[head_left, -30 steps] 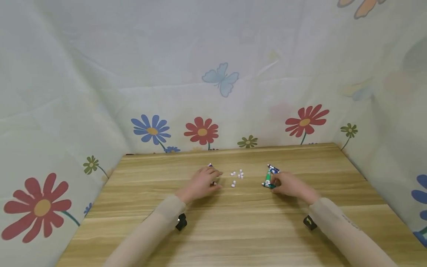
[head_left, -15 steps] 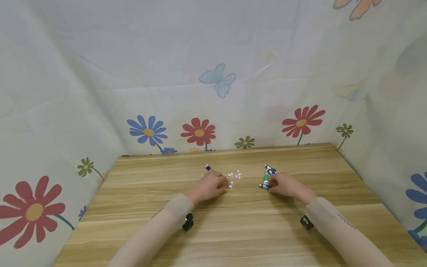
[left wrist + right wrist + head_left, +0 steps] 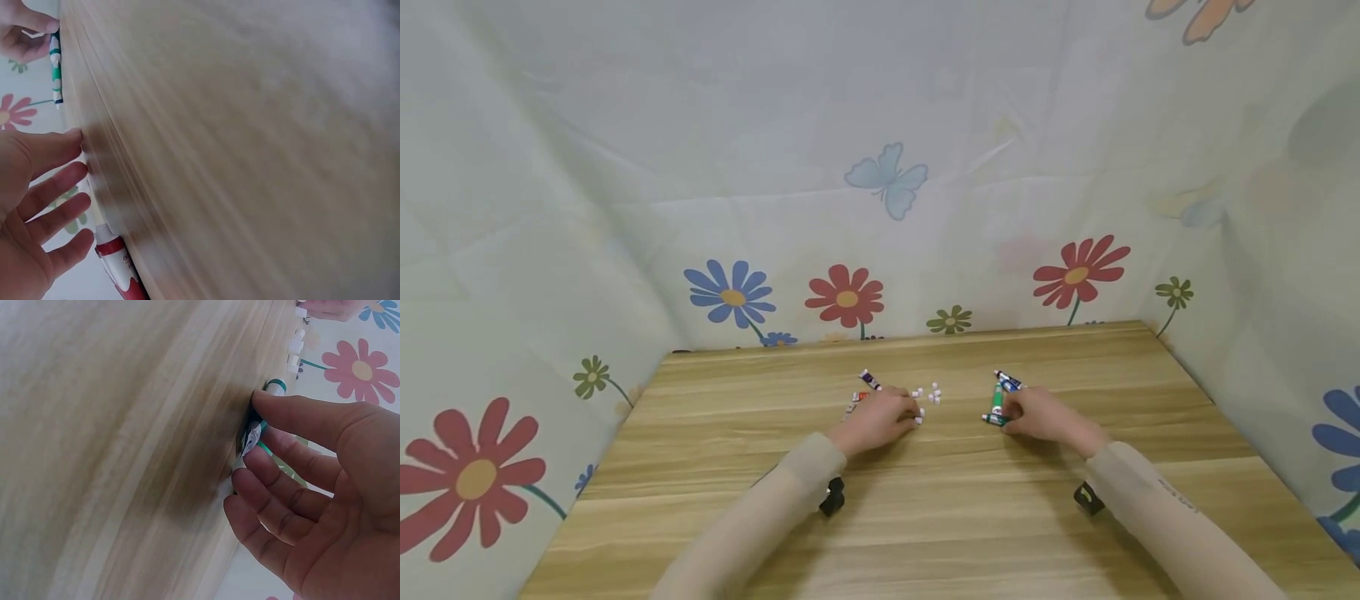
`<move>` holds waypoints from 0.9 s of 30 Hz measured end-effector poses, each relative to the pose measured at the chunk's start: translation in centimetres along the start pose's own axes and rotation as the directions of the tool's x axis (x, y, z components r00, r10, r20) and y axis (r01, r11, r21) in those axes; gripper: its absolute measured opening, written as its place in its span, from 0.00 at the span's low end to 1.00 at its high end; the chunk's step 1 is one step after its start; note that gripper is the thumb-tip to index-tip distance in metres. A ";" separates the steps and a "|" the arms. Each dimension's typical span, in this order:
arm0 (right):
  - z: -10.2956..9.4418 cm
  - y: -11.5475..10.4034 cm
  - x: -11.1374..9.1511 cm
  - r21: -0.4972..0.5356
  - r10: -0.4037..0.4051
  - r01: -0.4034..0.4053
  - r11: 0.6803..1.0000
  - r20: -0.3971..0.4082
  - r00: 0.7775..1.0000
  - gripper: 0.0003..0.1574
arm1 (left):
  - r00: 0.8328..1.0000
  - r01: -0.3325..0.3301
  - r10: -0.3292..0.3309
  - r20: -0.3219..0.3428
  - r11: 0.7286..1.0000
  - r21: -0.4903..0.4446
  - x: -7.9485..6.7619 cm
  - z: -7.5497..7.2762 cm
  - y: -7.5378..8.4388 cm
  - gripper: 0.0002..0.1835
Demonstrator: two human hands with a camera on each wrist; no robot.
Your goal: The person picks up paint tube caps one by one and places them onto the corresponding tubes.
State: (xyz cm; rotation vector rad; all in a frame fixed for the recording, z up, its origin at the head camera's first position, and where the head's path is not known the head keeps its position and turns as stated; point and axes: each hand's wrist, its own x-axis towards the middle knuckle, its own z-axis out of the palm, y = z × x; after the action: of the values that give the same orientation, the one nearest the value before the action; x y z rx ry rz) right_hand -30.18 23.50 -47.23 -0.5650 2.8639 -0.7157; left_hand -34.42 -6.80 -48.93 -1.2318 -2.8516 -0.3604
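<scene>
My right hand [image 3: 1036, 412] pinches a dark green paint tube [image 3: 255, 428] between thumb and fingers, low at the tabletop; its white-and-green end points left. Beside it lie a bright green tube [image 3: 997, 398] and a blue tube [image 3: 1009, 382]. My left hand [image 3: 880, 417] is at the small white caps [image 3: 935, 393], its fingertips right at the nearest one [image 3: 919, 419]. In the left wrist view its thumb and fingers [image 3: 75, 206] are extended and apart at the table surface. Left of that hand lie a red-and-white tube [image 3: 119, 262] and a purple tube [image 3: 869, 380].
The wooden table [image 3: 925, 517] runs back to a hanging cloth [image 3: 760, 208] printed with flowers. Several white caps are scattered between the hands. A black wrist camera [image 3: 832, 497] sits under the left sleeve, another [image 3: 1087, 498] by the right sleeve.
My left hand has moved right, from the tubes on the left to the white caps, uncovering the purple and red tubes. My right hand stays at the dark green tube.
</scene>
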 end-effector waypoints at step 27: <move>-2.6 0.5 0.9 0.115 0.007 0.002 0.993 -0.071 0.997 0.07 | 0.995 0.072 -0.076 -0.060 0.995 -0.073 0.6 -2.5 -1.2 0.06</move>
State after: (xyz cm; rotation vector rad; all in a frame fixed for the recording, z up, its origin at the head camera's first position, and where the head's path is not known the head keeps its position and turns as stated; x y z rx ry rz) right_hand -31.68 24.65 -45.22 -0.5301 2.8634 -0.9121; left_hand -35.86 -7.70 -46.71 -1.1063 -2.8602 -0.4972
